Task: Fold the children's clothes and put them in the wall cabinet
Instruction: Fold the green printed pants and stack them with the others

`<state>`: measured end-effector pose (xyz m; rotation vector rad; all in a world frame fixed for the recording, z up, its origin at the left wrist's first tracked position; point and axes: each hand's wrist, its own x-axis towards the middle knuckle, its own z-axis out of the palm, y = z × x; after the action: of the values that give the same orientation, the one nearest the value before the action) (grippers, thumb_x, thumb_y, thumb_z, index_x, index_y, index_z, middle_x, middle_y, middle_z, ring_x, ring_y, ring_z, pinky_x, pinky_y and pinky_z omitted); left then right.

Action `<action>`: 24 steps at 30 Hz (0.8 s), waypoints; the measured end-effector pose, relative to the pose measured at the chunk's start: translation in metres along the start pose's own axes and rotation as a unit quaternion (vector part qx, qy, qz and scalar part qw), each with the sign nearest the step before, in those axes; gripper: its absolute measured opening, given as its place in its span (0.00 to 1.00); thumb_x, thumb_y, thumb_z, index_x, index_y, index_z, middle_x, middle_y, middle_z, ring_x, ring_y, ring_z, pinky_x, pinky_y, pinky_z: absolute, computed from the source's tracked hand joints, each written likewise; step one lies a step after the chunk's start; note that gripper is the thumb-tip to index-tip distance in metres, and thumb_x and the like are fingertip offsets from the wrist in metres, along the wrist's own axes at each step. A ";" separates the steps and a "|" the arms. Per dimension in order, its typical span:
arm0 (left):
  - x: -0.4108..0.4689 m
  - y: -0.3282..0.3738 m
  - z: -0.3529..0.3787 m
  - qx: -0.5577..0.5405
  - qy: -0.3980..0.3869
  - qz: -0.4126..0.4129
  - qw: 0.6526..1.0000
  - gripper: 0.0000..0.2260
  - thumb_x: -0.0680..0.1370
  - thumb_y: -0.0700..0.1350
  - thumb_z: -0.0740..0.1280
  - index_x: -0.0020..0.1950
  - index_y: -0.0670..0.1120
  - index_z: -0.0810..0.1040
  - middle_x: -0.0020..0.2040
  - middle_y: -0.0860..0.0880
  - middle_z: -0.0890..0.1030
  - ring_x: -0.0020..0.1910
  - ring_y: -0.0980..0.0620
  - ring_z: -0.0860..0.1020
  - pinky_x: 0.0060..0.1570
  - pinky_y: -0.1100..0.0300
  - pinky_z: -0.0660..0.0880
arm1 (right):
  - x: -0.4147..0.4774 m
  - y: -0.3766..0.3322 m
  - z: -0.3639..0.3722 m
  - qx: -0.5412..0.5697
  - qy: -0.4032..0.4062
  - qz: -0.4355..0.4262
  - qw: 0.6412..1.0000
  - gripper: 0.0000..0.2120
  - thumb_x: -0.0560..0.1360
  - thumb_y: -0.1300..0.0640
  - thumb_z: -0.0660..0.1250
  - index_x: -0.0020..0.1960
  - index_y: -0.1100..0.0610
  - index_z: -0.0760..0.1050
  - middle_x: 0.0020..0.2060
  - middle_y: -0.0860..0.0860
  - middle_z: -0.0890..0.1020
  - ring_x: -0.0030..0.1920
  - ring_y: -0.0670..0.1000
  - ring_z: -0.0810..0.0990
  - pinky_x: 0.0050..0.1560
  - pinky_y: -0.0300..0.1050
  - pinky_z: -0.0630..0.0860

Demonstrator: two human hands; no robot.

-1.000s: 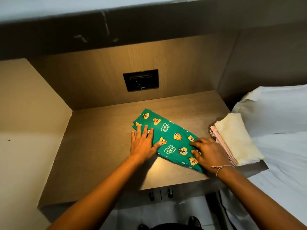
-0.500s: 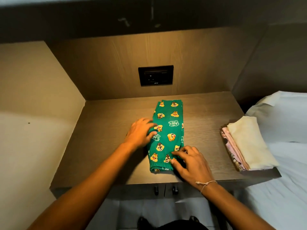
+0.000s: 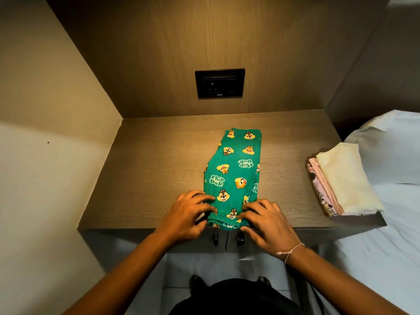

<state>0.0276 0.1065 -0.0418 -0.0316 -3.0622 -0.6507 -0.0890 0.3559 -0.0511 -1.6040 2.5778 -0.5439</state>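
Both hands have slid down to the waistband end of the green cartoon-print trousers (image 3: 234, 173), folded lengthwise at the desk's (image 3: 147, 178) front edge. Left hand (image 3: 186, 218) and right hand (image 3: 266, 223) pinch it, fingers curled. Folded clothes (image 3: 341, 180) sit at the right edge.

Both hands (image 3: 188, 214) have slid down to the green trousers' (image 3: 234, 173) near waistband end.

Bedroom of a home. A white-sheeted bed with pillow (image 3: 386, 151) lies right of the hands; a brown wood-grain bedside cabinet top (image 3: 147, 173) under them carries folded pastel children's garments (image 3: 345, 178); beyond them, a black wall socket plate (image 3: 219, 83).
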 end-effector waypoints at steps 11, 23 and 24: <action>-0.013 0.040 -0.036 -0.360 -0.004 -0.098 0.928 0.16 0.73 0.58 0.68 0.58 0.54 0.80 0.52 0.55 0.83 0.53 0.57 0.79 0.49 0.59 0.79 | -0.014 -0.027 -0.049 0.333 0.105 0.154 0.924 0.08 0.72 0.46 0.69 0.51 0.45 0.78 0.44 0.41 0.82 0.46 0.44 0.80 0.44 0.42 0.77; 0.136 0.029 -0.040 -0.331 0.039 -0.276 0.901 0.15 0.77 0.55 0.68 0.53 0.44 0.83 0.49 0.44 0.85 0.50 0.44 0.82 0.56 0.44 0.78 | 0.097 0.054 -0.051 0.257 0.097 0.365 0.890 0.15 0.72 0.47 0.71 0.56 0.51 0.81 0.41 0.48 0.84 0.44 0.51 0.81 0.46 0.47 0.78; 0.142 0.028 -0.038 -0.268 0.036 -0.297 0.916 0.17 0.76 0.58 0.67 0.55 0.45 0.82 0.52 0.45 0.84 0.52 0.45 0.81 0.56 0.46 0.78 | 0.101 0.058 -0.049 0.238 0.083 0.378 0.891 0.18 0.72 0.45 0.71 0.59 0.51 0.79 0.42 0.49 0.83 0.46 0.51 0.81 0.46 0.45 0.77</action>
<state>-0.1138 0.1185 0.0066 0.9179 -2.6893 -1.4519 -0.1959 0.3029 -0.0104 -0.3622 2.5947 -1.1180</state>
